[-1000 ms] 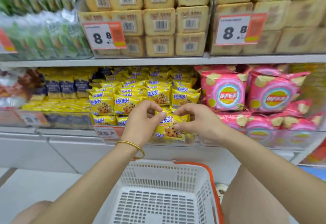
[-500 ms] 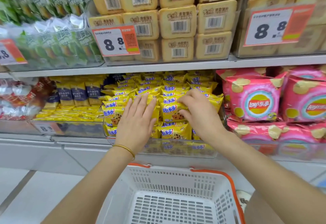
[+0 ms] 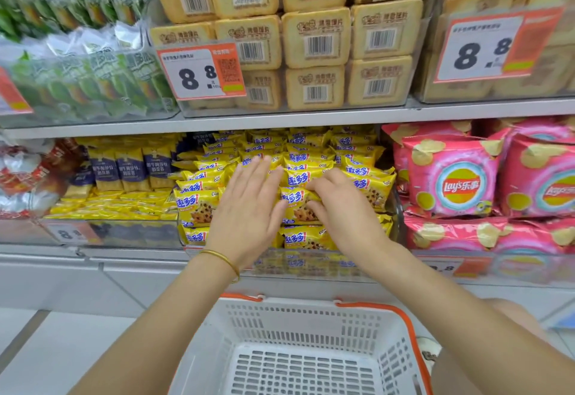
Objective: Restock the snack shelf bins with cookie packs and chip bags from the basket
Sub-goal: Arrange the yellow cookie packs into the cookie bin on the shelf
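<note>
Pinched in my right hand (image 3: 345, 211), one cookie pack (image 3: 294, 200) sits atop the full middle bin (image 3: 311, 265); I log my left hand (image 3: 249, 207) flat on neighbouring packs (image 3: 199, 204), basket (image 3: 298, 307) below, chip bags (image 3: 454, 183) right.

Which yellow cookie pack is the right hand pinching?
The yellow cookie pack between the two hands: the right hand pinches its right edge, while the left hand lies flat on neighbouring packs.
</note>
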Demonstrator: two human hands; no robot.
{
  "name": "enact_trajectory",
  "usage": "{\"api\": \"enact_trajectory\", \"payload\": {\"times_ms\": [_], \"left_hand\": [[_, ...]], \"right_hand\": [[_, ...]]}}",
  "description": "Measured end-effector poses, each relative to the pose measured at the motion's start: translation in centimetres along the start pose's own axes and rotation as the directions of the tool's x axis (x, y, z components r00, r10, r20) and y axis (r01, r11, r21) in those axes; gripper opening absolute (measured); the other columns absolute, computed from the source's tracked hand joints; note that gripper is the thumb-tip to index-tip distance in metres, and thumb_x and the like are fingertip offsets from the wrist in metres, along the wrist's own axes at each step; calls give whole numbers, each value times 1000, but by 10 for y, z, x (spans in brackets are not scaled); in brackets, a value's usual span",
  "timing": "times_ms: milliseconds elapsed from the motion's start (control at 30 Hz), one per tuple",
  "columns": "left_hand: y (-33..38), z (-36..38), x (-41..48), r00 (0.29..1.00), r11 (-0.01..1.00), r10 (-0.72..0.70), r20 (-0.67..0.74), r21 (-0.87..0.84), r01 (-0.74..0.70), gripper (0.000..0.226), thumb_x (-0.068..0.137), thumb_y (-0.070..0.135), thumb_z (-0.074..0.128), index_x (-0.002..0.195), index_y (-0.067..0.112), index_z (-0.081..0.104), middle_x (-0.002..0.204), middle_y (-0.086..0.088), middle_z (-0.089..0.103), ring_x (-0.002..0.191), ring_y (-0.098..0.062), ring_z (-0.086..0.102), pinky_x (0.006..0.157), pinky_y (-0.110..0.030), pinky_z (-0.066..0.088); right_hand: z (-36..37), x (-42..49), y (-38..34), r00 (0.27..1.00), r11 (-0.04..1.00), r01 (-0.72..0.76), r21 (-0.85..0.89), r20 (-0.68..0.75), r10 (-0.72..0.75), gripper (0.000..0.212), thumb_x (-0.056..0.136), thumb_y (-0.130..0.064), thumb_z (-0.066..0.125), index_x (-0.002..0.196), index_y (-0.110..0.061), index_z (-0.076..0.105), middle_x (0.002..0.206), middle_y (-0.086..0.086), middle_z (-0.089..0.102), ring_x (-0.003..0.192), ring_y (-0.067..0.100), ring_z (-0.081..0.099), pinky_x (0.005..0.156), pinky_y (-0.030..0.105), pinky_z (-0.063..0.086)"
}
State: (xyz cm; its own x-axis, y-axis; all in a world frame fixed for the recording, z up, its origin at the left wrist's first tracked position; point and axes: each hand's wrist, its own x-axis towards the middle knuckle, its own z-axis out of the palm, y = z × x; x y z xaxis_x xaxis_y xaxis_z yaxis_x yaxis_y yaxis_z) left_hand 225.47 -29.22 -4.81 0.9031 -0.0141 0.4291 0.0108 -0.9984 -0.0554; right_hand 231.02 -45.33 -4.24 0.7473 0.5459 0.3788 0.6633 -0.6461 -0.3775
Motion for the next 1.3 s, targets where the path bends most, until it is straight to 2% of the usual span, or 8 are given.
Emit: {"api": "enact_trajectory", "payload": {"times_ms": [167, 233, 367, 500, 733, 933, 1067, 1300], "left_hand": [[21, 13, 19, 997, 994, 56, 59, 86, -61, 61, 93, 47, 25, 137, 10, 46, 145, -14, 42, 134, -31, 39, 112, -45, 28], [20, 17, 18, 996, 993, 53, 69, 100, -60, 61, 93, 48, 26, 137, 10, 46, 142, -14, 45, 131, -31, 43, 110, -45, 31], [14, 19, 13, 994, 993, 89, 60, 68, -93, 59, 95, 48, 26, 136, 12, 46, 138, -12, 50, 131, -29, 43, 110, -41, 31], [23, 15, 24, 997, 996, 72, 24, 42, -73, 57, 97, 46, 22, 138, 13, 45, 145, -12, 42, 137, -28, 35, 113, -41, 24], [33, 18, 50, 995, 997, 50, 86, 52, -54, 71, 91, 51, 6, 144, 14, 36, 149, -10, 37, 140, -25, 28, 116, -41, 17], [31, 14, 51, 994, 998, 58, 93, -3, -58, 71, 90, 50, 6, 139, 15, 44, 142, -7, 46, 136, -25, 33, 114, -41, 19], [52, 6, 77, 992, 990, 109, 66, -101, -102, 69, 87, 45, 8, 134, 16, 50, 138, -4, 49, 130, -23, 39, 109, -38, 23], [75, 1, 126, 945, 980, 168, 282, -154, -128, 32, 90, 22, 38, 112, 21, 61, 123, -3, 58, 113, -26, 51, 93, -39, 43]], "right_hand": [[-11, -14, 9, 968, 991, 21, -132, -246, -53, 34, 77, -11, 73, 109, -5, 62, 111, 11, 58, 102, 31, 56, 73, 38, 53], [-13, -13, 22, 948, 973, -31, -230, -316, -44, 43, 76, -15, 73, 115, -1, 60, 116, 16, 60, 110, 35, 55, 88, 41, 50], [-8, 9, 39, 971, 919, -239, -313, -97, 219, 66, 92, -44, 49, 139, 1, 35, 140, 20, 41, 132, 35, 36, 114, 44, 23], [-6, 16, 44, 984, 938, -161, -308, 18, 175, 62, 95, -43, 42, 142, -4, 29, 146, 14, 31, 136, 29, 29, 117, 39, 14], [-17, 4, 40, 947, 917, -318, -240, -122, 296, 48, 95, -36, 42, 127, -1, 46, 147, 19, 32, 134, 34, 31, 109, 41, 26], [-9, 3, 42, 985, 973, -172, -156, -5, 173, 59, 95, -38, 46, 144, -10, 31, 151, 13, 24, 141, 27, 18, 114, 33, 17], [-17, 0, 41, 963, 965, -261, -40, -88, 256, 53, 90, -21, 48, 139, -6, 34, 151, 14, 24, 141, 28, 19, 114, 35, 18], [5, -15, 47, 950, 938, -273, -213, -215, 227, 55, 61, -17, 81, 109, -1, 59, 124, 26, 57, 115, 46, 53, 91, 52, 48]]}}
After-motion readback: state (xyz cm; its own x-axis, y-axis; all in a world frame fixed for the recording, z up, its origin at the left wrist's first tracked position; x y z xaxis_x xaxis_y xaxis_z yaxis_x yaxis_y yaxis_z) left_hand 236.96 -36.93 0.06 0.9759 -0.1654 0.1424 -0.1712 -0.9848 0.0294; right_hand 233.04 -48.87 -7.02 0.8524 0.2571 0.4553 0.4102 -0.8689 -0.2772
